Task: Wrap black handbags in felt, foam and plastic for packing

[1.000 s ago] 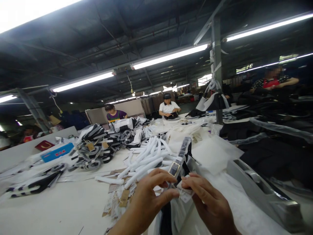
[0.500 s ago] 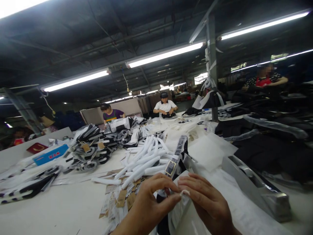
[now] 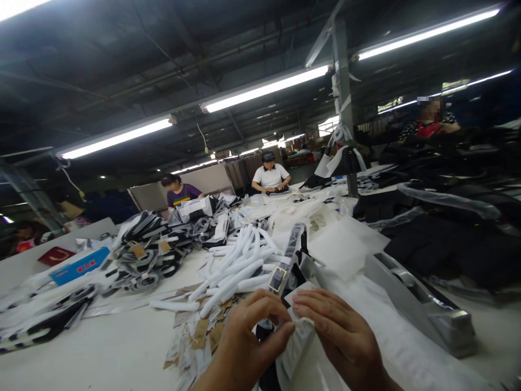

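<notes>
Low in the view, my left hand (image 3: 260, 331) pinches with thumb and forefinger at a small pale string or edge. Close beside it, my right hand (image 3: 342, 326) has its fingers pressed together on the same small white piece (image 3: 303, 326), which lies between both hands. Beneath them is a black item with white wrapping (image 3: 295, 355), partly hidden by the hands. A plastic-wrapped strap with a gold square buckle (image 3: 278, 278) sticks up just beyond my fingers.
White foam tubes (image 3: 236, 269) and brown tags (image 3: 200, 332) lie left of the hands. A grey tape dispenser (image 3: 427, 307) stands right. Farther off are wrapped straps (image 3: 148, 250), a blue box (image 3: 79, 266), black fabric (image 3: 448, 244) and several people.
The view has shifted slightly. My left thumb and fingers have moved a little apart from my right hand, and more of the white piece shows between them.
</notes>
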Motion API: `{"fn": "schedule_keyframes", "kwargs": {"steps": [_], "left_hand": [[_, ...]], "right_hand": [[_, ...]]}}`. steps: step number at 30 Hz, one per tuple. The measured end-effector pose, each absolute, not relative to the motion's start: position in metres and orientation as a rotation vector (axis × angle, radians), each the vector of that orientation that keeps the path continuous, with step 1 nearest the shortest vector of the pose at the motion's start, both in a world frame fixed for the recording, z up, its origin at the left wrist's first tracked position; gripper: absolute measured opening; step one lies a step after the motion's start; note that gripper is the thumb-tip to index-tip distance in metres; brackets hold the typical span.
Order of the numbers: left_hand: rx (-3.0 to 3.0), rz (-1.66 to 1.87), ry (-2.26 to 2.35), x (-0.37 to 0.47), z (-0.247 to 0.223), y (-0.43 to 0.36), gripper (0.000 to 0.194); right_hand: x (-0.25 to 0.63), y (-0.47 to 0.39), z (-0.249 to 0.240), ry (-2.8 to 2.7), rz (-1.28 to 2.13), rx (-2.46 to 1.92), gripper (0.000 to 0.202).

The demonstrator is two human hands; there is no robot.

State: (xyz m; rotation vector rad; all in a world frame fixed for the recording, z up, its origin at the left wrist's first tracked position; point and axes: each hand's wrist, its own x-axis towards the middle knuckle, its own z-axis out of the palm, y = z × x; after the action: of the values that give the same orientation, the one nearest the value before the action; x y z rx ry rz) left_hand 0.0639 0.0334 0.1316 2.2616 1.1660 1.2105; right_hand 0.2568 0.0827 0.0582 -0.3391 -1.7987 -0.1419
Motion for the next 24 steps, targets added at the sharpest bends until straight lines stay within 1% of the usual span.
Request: {"fn": "schedule_keyframes", "kwargs": {"steps": [1, 3, 4, 8, 12, 16, 22, 24], "left_hand": [[2.279, 1.214, 1.144, 0.065, 0.131, 0.034, 0.006], [2.315, 1.209, 1.114, 0.066, 0.128, 0.035, 0.019], [2.332, 1.196, 1.12, 0.067, 0.127, 0.035, 0.022], [2.333, 1.083, 1.229, 0.072, 0.124, 0.035, 0.005], [2.233, 1.022, 1.21, 0.07, 0.128, 0.035, 0.013], [2.071, 1.056, 1.08, 0.059, 0.128, 0.033, 0.021], [1.558, 1.164, 1.157, 0.045, 0.125, 0.027, 0.024], [1.476, 1.218, 1.178, 0.045, 0.125, 0.028, 0.025]], "right_hand": [[0.258, 0.083, 0.057, -1.801, -0.142, -0.341, 0.033], [0.259, 0.084, 0.055, -1.803, -0.145, -0.343, 0.033], [0.259, 0.084, 0.054, -1.803, -0.151, -0.345, 0.033], [0.262, 0.084, 0.053, -1.821, -0.176, -0.355, 0.034], [0.267, 0.084, 0.052, -1.822, -0.189, -0.373, 0.034], [0.274, 0.085, 0.045, -1.81, -0.209, -0.424, 0.04], [0.28, 0.083, 0.032, -1.77, -0.212, -0.457, 0.046], [0.279, 0.081, 0.029, -1.776, -0.211, -0.459, 0.046]]}}
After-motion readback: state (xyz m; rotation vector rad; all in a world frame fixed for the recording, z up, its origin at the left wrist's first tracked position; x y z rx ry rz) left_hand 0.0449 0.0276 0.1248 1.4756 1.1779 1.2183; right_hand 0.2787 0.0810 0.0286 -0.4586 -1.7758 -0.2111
